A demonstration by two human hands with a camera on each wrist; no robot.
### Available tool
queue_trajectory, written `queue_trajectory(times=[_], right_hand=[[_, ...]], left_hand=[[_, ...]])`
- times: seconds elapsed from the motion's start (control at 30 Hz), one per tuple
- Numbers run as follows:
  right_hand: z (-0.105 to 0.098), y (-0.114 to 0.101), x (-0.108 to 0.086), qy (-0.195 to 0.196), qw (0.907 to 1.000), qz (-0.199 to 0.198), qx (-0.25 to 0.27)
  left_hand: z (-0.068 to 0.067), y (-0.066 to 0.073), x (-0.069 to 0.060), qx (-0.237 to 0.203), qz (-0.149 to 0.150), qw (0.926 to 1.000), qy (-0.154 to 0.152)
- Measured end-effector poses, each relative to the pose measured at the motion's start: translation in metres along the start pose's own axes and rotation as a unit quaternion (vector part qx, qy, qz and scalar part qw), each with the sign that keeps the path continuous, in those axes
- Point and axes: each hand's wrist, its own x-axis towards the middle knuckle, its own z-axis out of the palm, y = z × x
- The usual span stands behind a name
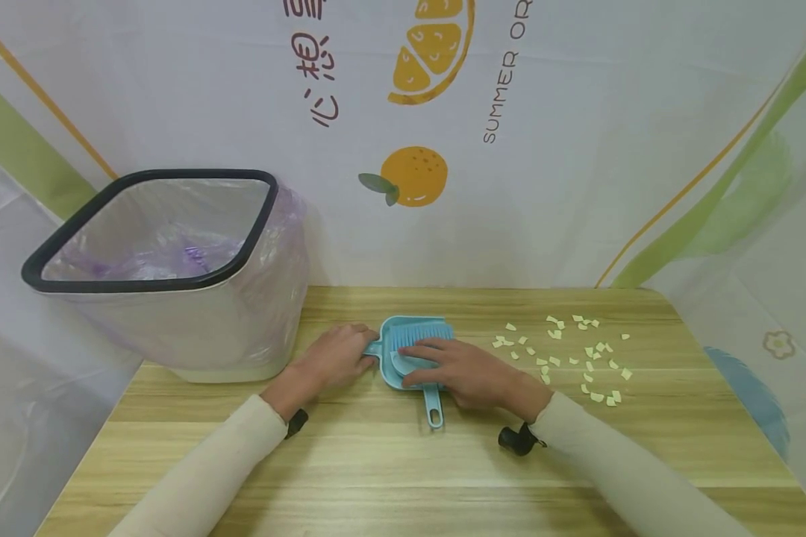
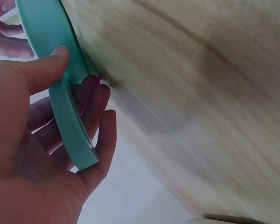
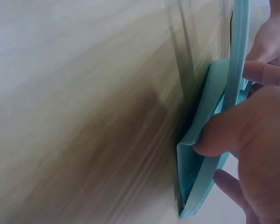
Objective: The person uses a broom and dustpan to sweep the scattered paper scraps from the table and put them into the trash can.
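Well inside side edges of table (image 1: 403, 470), near bin (image 1: 242, 321), apart from pale scraps (image 1: 627, 374). Gripping light-blue dustpan (image 1: 386, 343) with left hand (image 1: 332, 354); pinching matching, slot-handled brush (image 1: 416, 333) with right hand (image 1: 466, 373).

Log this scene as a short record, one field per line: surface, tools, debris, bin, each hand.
Surface: wood-grain table
Tools: light blue dustpan; matching brush over it, its handle jutting toward the person
Debris: pale scraps scattered to the right of the dustpan
Bin: black-rimmed trash bin, bag-lined, at the left
Left hand: grips the dustpan's handle
Right hand: over the brush; whether it grips is unclear
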Motion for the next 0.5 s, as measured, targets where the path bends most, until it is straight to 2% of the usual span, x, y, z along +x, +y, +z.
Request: queue_trajectory(times=[0.23, 0.5], right_hand=[[0.0012, -0.0024, 0.0019, 0.008, 0.9997, -0.007, -0.024], [0.0009, -0.0028, 0.0028, 0.005, 0.9973, 0.005, -0.073]], left_hand=[[0.0003, -0.0014, -0.0004, -0.001, -0.002, 1.0000, -0.002], [-0.0008, -0.0038, -0.0005, 0.009, 0.009, 0.9999, 0.002]])
